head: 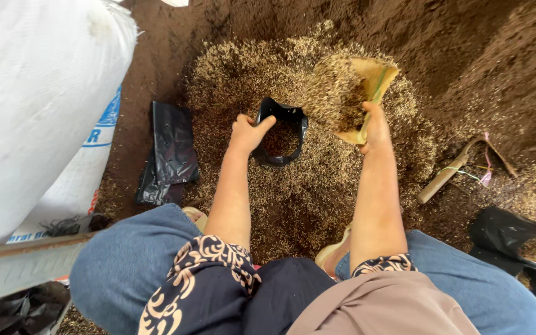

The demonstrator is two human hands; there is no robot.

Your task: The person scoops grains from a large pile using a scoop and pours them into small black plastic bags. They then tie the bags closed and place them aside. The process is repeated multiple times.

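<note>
My left hand [247, 133] grips the rim of a small black plastic bag [282, 138] and holds its mouth open on the ground. My right hand [375, 126] holds a yellow scoop [367, 93] heaped with a mix of husks and dark soil [333, 93], tilted toward the bag's mouth. The bag stands upright in a spread of pale rice husks [293, 192] over brown soil. My knees in blue jeans frame the bottom of the view.
A large white sack [38, 105] fills the left side. A pile of flat black bags [170, 155] lies beside it. A wooden-handled tool [451, 174] rests at the right, with another black bag [516, 239] near my right knee. Dark soil [466, 56] is heaped behind.
</note>
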